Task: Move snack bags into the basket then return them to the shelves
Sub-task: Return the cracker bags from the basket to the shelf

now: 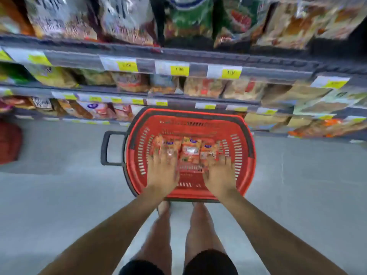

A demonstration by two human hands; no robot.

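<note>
View from a head-worn camera, looking down a shop aisle. A red plastic shopping basket (241, 155) stands on the grey floor (59, 195), just in front of the lowest of several shelves (178, 56) packed with snack bags. Yellow price labels (179, 69) run along the shelf edges. A black handle (106, 148) sticks out from the basket's left side.

Three orange-red snack bags (190, 150) lie side by side on the basket floor. The person's bare arms reach down into it. The left hand (161, 165) is over the left bag and the right hand (218, 169) is over the right bag, with the middle bag showing between them. The hands are apart, palms down, fingers stretched forward. Motion blur hides the fingertips, so it is unclear whether they grip the bags, merely touch them or hover just above.

With bags already in the basket, the task seems to be at the turn between loading and returning. The hands are either setting bags down or starting to lift them out.

If the return is starting, each hand must close on the crinkly top edge of a bag. It must then lift the bag clear of the basket wall and carry it forward to a gap among matching packs, probably on a low shelf (95, 111).
</note>
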